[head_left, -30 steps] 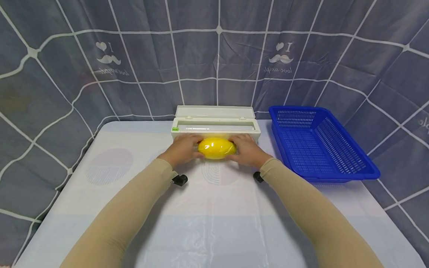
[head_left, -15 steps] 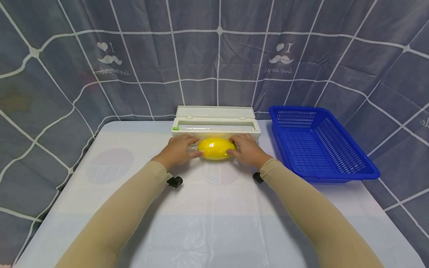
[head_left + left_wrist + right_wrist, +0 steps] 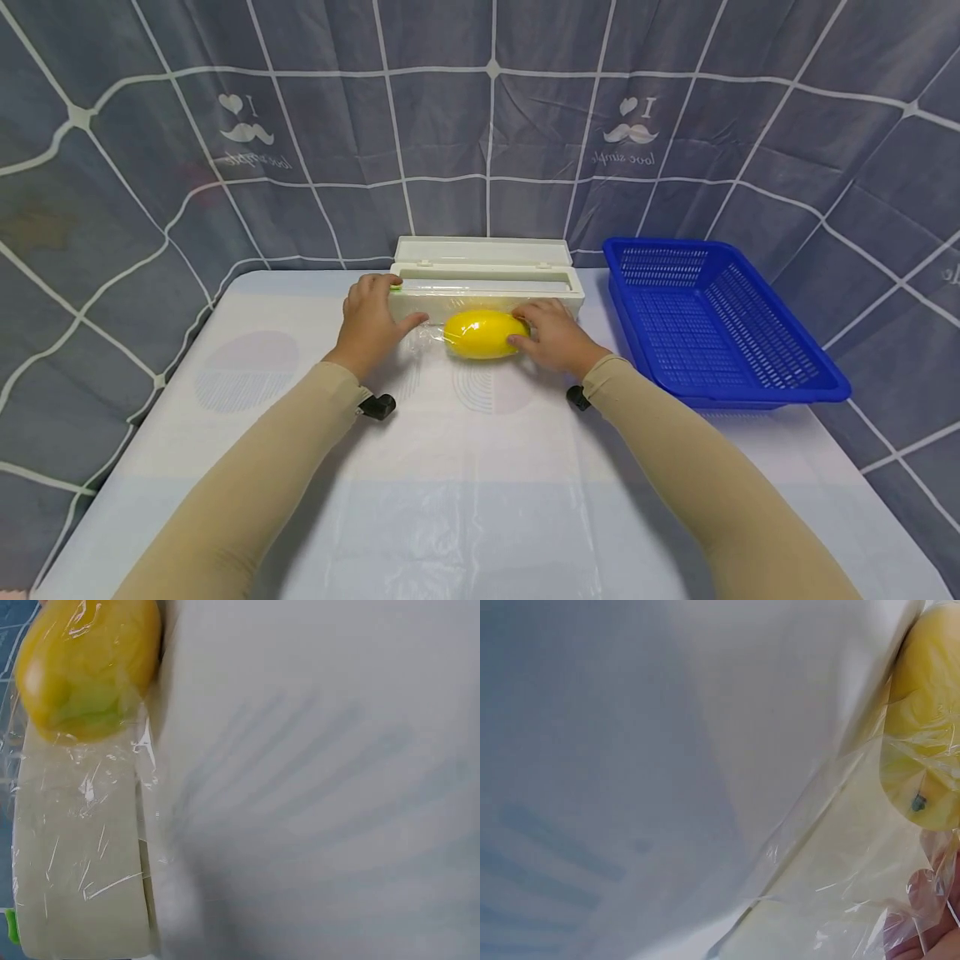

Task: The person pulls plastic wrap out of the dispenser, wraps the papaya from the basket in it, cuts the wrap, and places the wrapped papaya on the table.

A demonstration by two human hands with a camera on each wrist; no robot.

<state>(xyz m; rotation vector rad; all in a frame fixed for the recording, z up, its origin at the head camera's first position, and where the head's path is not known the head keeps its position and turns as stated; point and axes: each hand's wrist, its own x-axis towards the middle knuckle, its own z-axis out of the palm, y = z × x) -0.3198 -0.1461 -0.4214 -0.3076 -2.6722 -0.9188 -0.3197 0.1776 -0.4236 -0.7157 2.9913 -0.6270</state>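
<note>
A yellow mango (image 3: 483, 335), glossy under clear cling film (image 3: 90, 787), sits against the front of a white cling film dispenser (image 3: 487, 304). The dispenser's lid is raised. My right hand (image 3: 557, 337) holds the mango's right end, thumb in front and fingers behind; some of its fingers (image 3: 930, 896) show through the film in the right wrist view. My left hand (image 3: 369, 321) is off the mango, thumb spread from the fingers, its fingertips at the dispenser's left end beside the green slider (image 3: 11, 926). Film stretches between the mango and that end. The left wrist view does not show the hand.
A blue plastic basket (image 3: 697, 325) stands at the right of the table (image 3: 465, 500), close to the right forearm. Behind the dispenser hangs a grey checked curtain (image 3: 442, 125), which also borders both sides.
My left hand has let go of the mango's left end and moved left and back to the dispenser's left end. The right hand has stayed on the mango, which has barely shifted.
</note>
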